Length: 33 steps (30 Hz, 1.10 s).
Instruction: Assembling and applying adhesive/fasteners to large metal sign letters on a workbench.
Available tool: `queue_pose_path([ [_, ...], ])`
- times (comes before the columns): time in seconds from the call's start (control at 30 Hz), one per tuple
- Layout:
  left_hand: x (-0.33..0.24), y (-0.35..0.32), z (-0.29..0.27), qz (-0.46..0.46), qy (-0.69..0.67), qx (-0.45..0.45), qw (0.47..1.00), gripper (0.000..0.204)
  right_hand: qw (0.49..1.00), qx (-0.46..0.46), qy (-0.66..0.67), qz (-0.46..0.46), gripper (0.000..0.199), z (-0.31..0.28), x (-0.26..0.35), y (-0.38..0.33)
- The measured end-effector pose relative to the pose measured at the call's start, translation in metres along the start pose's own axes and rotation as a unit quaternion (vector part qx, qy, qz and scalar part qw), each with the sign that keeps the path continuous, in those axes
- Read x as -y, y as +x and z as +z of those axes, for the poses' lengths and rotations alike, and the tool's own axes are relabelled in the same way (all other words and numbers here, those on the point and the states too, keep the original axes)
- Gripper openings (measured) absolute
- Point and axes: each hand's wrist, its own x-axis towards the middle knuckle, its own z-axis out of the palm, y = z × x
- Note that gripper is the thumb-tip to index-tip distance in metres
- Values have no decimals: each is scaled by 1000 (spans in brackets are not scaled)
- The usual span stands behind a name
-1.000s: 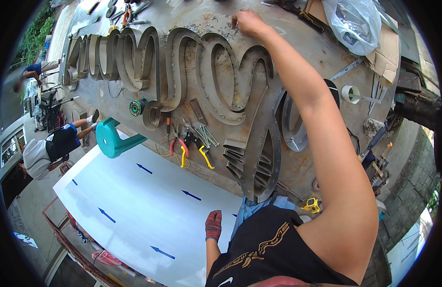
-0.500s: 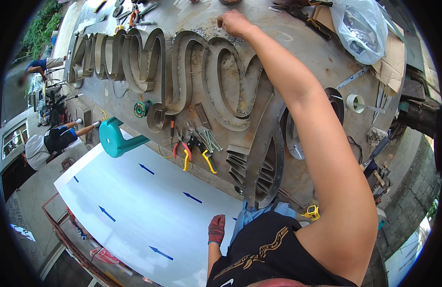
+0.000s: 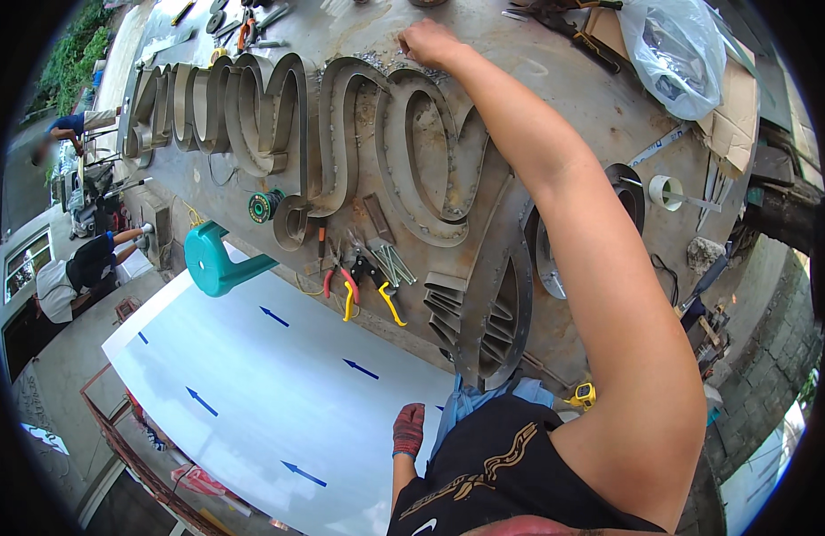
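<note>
- While my right hand (image 3: 428,42) reaches to the far side of the steel worktable (image 3: 564,107), it sits closed in a loose fist on the top edge of the bent metal strip lettering (image 3: 377,152); whether it pinches a small tool I cannot tell.
- My left hand (image 3: 408,429), in a red glove, hangs low at the near edge beside the white sheet (image 3: 279,393) with blue arrows, fingers relaxed and holding nothing that I can see.
- I judge the step in hand to be work on the far loop of the lettering, pressing or marking at the strip's upper rim.
- Any next move there calls for a steady wrist, since the strip stands on its thin edge and the loops crowd close together.
- Edges to mind: the raw strip tops under my forearm, and the stacked metal offcuts (image 3: 470,304) near my body.
- Pliers with red and yellow handles (image 3: 363,286) lie near the table's near edge, left of the offcuts.
- A teal plastic stool (image 3: 212,259) stands to the left, touching the sheet's far edge.
- Open room lies on the right of the table, between my arm and the tape roll (image 3: 667,190); a plastic bag (image 3: 671,54) takes the far right corner.
</note>
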Motion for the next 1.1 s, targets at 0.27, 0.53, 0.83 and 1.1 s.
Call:
queue_pose_path([
  [0.27,14,8,1,14,13,0,1000,27,997,-72,4,-9,14,6,-19,-8],
  [0.53,7,13,-2,49,3,7,999,27,947,-222,225,58,24,-68,-21,-59],
  [0.83,14,44,-12,103,1,57,993,30,921,-229,292,124,24,-144,-25,-241],
  [1.1,67,102,-30,93,-55,102,989,32,903,-237,321,158,24,-179,39,-411],
])
